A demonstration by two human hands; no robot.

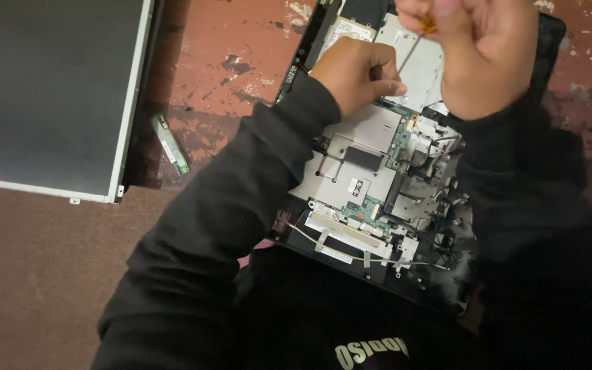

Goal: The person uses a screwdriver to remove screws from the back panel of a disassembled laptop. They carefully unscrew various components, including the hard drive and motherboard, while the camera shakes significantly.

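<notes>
While the opened laptop point(378, 178) rests on the lap at centre frame, the right hand point(488, 55), top right, has its grip closed on a screwdriver point(416, 41). The left hand point(354, 72) pinches the shaft, steadying the tip. Detached screen panel point(56, 96) and circuit strip point(170, 144) lie on the floor point(49, 274), upper left.

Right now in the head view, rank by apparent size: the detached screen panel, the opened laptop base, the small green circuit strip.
1. Detached screen panel, partly cut off by the frame.
2. Opened laptop base, partly hidden by arms and hands; nearer the camera, so its gap to the panel is unsure.
3. Small green circuit strip, clearly smallest.
</notes>
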